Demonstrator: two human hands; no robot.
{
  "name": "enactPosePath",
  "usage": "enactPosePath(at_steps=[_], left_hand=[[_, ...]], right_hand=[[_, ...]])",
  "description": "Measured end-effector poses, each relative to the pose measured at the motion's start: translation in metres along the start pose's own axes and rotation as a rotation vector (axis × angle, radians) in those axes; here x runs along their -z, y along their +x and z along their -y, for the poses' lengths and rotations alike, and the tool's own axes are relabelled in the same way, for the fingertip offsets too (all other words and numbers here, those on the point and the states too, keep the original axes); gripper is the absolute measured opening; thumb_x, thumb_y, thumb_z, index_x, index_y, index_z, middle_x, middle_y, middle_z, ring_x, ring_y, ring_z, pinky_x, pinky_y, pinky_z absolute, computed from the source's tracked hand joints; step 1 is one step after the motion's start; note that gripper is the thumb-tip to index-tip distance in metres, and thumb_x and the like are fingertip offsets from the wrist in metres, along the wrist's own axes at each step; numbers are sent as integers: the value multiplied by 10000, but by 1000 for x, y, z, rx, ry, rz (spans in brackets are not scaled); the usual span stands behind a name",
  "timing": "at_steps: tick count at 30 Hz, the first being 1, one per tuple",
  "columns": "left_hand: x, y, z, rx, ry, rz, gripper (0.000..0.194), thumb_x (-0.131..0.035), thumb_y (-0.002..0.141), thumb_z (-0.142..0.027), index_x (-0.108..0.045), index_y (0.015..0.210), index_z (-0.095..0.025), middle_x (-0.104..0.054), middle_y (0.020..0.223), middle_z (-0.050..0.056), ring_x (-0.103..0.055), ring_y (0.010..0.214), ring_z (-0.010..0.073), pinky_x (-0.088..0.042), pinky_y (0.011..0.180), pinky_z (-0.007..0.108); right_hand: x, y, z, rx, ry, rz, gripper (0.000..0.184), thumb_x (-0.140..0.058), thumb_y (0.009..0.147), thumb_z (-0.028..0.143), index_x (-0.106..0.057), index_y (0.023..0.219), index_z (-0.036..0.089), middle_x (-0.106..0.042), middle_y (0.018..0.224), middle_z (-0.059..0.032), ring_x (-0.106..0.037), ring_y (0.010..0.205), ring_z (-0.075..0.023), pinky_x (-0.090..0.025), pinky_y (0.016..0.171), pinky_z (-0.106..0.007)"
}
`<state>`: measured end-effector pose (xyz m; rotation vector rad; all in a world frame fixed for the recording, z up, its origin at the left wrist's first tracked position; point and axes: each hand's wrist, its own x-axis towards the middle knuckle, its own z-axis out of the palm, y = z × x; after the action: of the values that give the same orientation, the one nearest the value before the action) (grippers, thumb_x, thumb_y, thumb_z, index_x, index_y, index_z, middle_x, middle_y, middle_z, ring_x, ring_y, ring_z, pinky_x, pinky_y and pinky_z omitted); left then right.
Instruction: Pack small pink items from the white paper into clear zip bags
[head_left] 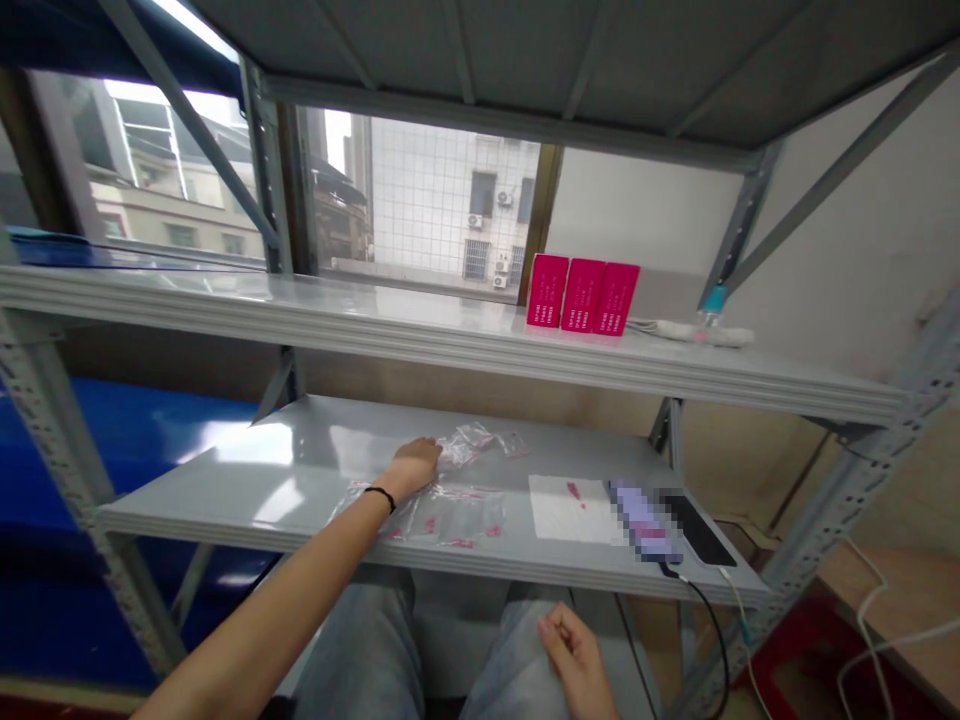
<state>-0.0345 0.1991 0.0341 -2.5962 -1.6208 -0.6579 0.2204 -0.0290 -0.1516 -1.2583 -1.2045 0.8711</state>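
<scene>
On the lower shelf my left hand (417, 464) reaches to the edge of a crumpled pile of clear plastic bags (466, 446). Its fingers look curled in and touch the pile, but the fingertips are hidden, so what they hold cannot be made out. Nearer to me, below that hand, flat clear zip bags (469, 515) with small pink pieces in them lie along the shelf. My right hand (571, 650) is low by my right knee, its fingers curled together with nothing visible in them. A white sheet (551, 510) bears a small pink piece (574, 491).
A phone with a blurred screen (643, 522) and a black phone (699, 528), with cables attached, lie at the right of the lower shelf (247, 490). The upper shelf (420, 325) overhangs it and carries pink boxes (583, 295) and a blue-capped bottle (712, 305).
</scene>
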Motion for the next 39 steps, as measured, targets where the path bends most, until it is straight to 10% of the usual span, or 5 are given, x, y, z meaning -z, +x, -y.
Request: enactPosePath(at_steps=[3, 7, 13, 30, 39], left_hand=[[1, -27, -15, -4, 36, -40, 220, -476, 988, -220, -671, 1004, -118, -690, 1001, 142, -674, 948, 248, -514, 884, 393], [-22, -131, -54, -220, -114, -66, 281, -455, 958, -210, -621, 1182, -179, -718, 978, 95, -686, 881, 227, -518, 822, 327], [-74, -254, -70, -248, -329, 55, 260, -512, 938, -184, -689, 1120, -239, -747, 910, 65, -724, 828, 213, -560, 720, 267], [-108, -257, -42, -248, -375, -1, 444, -514, 900, -121, -628, 1301, -274, -776, 1054, 69, -742, 941, 229, -595, 825, 264], [-96, -254, -32, -275, -471, 61, 443, -572, 960, -328, -554, 1402, -332, -645, 1371, 77, -601, 1270, 245, -492, 1075, 350]], right_hand=[[-6, -5, 11, 38, -56, -6, 560, -523, 854, 726, -419, 628, 225, -308, 559, 62, -302, 530, -116, -254, 507, -251], [-22, -27, 48, 236, -215, 12, 376, -485, 979, 493, -533, 732, 214, -507, 680, 8, -495, 648, -153, -381, 600, -254], [-58, -51, 66, 643, -516, 420, 240, -433, 948, 135, -633, 1035, 237, -673, 983, -45, -606, 915, -186, -480, 852, -295], [-102, -46, -21, 831, -1023, 142, 172, -655, 798, 157, -627, 954, 221, -645, 857, -28, -561, 782, -225, -459, 647, -329], [-75, -46, 11, 680, -1008, 389, 375, -670, 836, 192, -628, 1195, 293, -574, 1307, -59, -563, 1002, -247, -508, 827, -359]])
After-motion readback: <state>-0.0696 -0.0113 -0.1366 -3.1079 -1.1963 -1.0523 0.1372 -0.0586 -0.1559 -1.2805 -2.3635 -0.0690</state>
